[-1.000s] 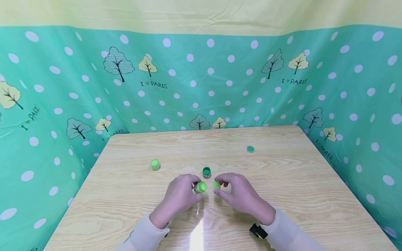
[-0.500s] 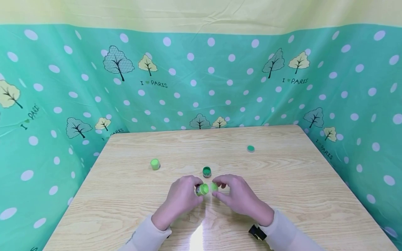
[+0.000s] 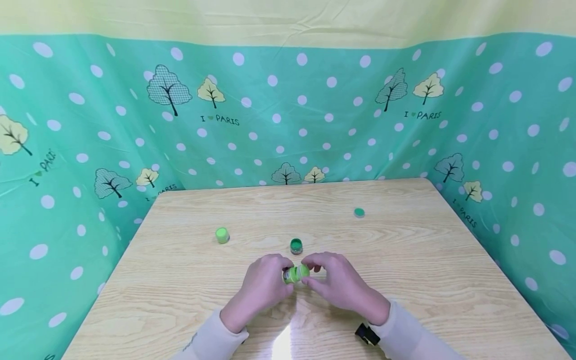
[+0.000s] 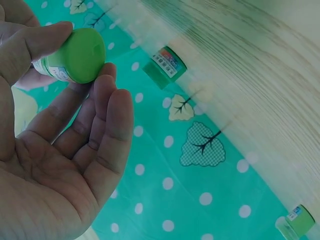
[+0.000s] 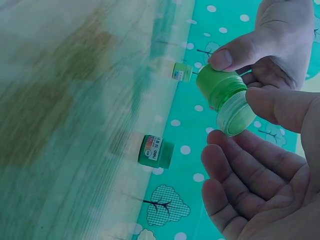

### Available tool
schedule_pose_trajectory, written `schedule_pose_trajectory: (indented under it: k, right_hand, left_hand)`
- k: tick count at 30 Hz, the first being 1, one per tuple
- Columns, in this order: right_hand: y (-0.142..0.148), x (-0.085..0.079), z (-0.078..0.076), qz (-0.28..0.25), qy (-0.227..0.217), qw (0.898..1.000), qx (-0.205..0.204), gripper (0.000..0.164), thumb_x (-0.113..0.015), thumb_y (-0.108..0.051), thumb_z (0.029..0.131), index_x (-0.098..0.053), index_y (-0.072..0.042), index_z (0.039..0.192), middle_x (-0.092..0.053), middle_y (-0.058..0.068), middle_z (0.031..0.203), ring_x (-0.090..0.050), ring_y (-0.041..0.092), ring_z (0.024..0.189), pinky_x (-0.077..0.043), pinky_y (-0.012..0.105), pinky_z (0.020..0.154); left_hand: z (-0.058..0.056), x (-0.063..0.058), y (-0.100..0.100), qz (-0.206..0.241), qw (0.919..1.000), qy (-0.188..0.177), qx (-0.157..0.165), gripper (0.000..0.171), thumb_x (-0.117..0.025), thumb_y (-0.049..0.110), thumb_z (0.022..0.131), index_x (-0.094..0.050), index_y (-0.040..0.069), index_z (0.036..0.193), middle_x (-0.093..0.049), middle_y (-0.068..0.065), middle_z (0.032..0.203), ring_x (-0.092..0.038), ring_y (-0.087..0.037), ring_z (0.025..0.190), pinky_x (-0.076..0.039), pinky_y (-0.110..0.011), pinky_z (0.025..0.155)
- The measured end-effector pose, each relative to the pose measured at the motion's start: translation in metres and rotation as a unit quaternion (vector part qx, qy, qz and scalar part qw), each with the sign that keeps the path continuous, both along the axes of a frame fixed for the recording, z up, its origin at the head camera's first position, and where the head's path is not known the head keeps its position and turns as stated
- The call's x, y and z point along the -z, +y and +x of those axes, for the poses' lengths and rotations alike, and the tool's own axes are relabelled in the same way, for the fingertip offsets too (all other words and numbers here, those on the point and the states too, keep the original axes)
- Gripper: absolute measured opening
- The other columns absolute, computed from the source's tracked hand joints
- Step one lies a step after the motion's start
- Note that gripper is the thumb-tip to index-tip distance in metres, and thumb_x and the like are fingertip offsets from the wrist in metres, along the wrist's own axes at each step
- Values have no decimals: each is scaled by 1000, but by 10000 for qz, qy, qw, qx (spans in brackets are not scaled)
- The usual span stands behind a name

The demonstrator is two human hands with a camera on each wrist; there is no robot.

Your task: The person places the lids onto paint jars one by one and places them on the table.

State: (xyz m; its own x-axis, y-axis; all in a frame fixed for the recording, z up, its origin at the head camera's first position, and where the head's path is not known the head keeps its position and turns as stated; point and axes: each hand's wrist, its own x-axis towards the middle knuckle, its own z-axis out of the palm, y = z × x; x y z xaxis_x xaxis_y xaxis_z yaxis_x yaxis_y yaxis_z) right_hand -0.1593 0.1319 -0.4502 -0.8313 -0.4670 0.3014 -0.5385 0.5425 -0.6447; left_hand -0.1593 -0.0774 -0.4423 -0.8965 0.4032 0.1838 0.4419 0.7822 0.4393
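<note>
My left hand (image 3: 268, 277) grips a small light green paint jar (image 5: 215, 86), tipped with its mouth toward the right. Thumb and fingertips of my right hand (image 3: 338, 280) pinch a round light green lid (image 5: 236, 114) with a clear rim. The lid sits at the jar's mouth at a slight angle; whether it is seated cannot be told. Just beyond both hands, an uncapped dark green paint jar (image 3: 296, 246) stands upright on the table. In the left wrist view, the held jar's flat green base (image 4: 90, 56) faces the camera.
A capped light green jar (image 3: 222, 235) stands to the left on the wooden table (image 3: 180, 310). A dark green lid (image 3: 359, 213) lies at the back right. Behind and beside the table hangs a dotted teal curtain (image 3: 252, 95).
The left hand has moved slightly right with the jar, and the right hand slightly left with the lid. The gap between lid and jar mouth has closed.
</note>
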Motion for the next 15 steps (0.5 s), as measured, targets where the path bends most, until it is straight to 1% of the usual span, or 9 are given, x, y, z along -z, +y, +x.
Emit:
schedule_pose_trajectory:
  k: [5, 11, 15]
  right_hand:
    - [-1, 1, 0, 76, -19, 9999, -73, 32, -83, -16, 87, -74, -9, 117, -74, -3, 107, -67, 19, 92, -57, 35, 78]
    - [-2, 3, -1, 61, -4, 9999, -145, 29, -83, -15, 87, -74, -12, 114, -74, -5, 105, -67, 20, 91, -57, 37, 78]
    - [-3, 4, 0, 59, -3, 9999, -145, 30, -83, -15, 86, -74, -11, 114, -74, -5, 104, -67, 19, 90, -57, 37, 78]
  left_hand:
    - [0, 1, 0, -11, 10000, -3, 1, 28, -88, 9, 69, -79, 11, 95, -69, 4, 82, -54, -4, 66, -46, -20, 57]
    - [0, 2, 0, -6, 10000, 30, 65, 29, -88, 9, 69, -79, 11, 97, -68, 4, 82, -54, -3, 66, -46, -19, 57]
    - [1, 2, 1, -13, 9999, 80, 127, 26, -88, 8, 69, -79, 11, 94, -68, 5, 80, -54, -4, 67, -45, -20, 57]
